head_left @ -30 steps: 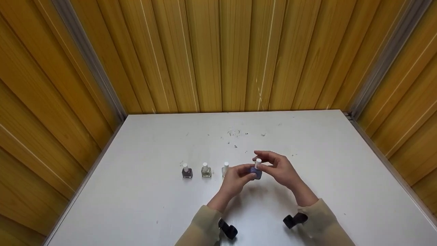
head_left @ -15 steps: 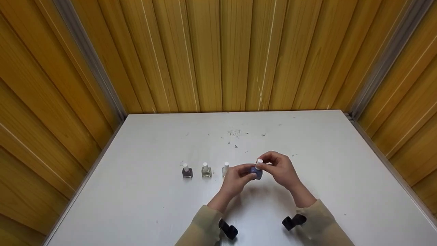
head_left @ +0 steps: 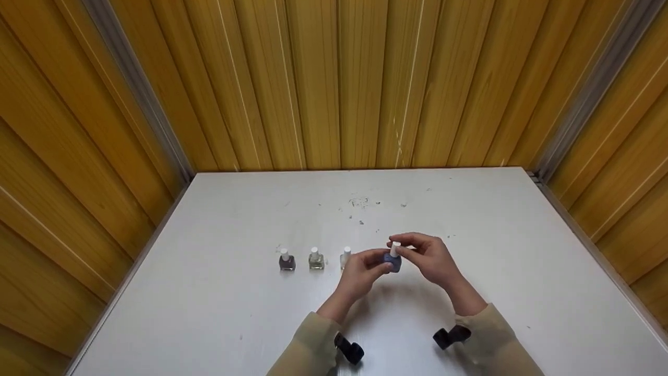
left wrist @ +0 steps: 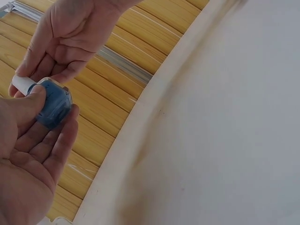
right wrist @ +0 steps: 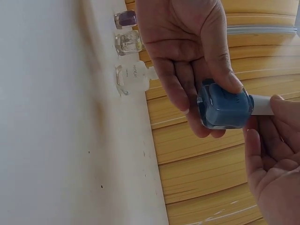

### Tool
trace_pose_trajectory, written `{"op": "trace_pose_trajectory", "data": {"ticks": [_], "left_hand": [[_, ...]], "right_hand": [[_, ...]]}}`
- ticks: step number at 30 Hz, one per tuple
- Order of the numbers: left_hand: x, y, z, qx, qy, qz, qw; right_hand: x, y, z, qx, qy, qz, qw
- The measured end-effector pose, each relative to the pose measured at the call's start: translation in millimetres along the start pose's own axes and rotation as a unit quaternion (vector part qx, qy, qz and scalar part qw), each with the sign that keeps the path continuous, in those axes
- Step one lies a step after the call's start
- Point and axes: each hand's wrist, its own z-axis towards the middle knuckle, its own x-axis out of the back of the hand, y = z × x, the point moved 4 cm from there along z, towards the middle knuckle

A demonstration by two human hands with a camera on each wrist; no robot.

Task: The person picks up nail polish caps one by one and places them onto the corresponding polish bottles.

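A blue nail polish bottle (head_left: 392, 262) with a white cap (head_left: 395, 248) is held above the table between both hands. My left hand (head_left: 359, 273) grips its glass body, thumb on one face and fingers behind, as the right wrist view shows. My right hand (head_left: 429, 257) pinches the white cap between thumb and fingers. The cap sits on the bottle's neck in the left wrist view, the blue glass (left wrist: 55, 103) beside my left thumb. Left of the hands stand a dark purple bottle (head_left: 287, 262), a clear bottle (head_left: 316, 261) and a white bottle (right wrist: 132, 78), partly hidden in the head view.
The white table (head_left: 219, 313) carries small dark marks (head_left: 360, 202) toward its back. Yellow wooden panels (head_left: 323, 83) rise behind it and on both sides. Black wrist cameras (head_left: 348, 350) sit at the beige sleeves (head_left: 313, 342).
My right fingers shift about the cap, first loosened, then closed round it, now slightly spread again with the thumb against it. The left hand and bottle stay nearly still.
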Motion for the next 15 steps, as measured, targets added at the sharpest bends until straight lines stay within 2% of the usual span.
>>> {"op": "trace_pose_trajectory", "data": {"ticks": [4, 7, 9, 15], "left_hand": [[-0.8, 1.8, -1.0, -0.009, -0.005, 0.005, 0.9999], [-1.0, 1.9, -1.1, -0.013, -0.008, 0.009, 0.9998], [-0.7, 1.4, -0.9, -0.009, -0.006, 0.009, 0.9999], [0.7, 0.3, -0.1, 0.004, 0.001, -0.003, 1.0]], "right_hand": [[-0.5, 1.7, 0.7, -0.019, 0.036, 0.001, 0.9992], [-0.9, 1.9, 0.8, -0.033, 0.041, 0.0, 0.9986], [-0.3, 1.6, 0.6, -0.037, 0.031, -0.001, 0.9988], [1.3, -0.2, -0.4, -0.017, -0.035, 0.0, 0.9992]]}}
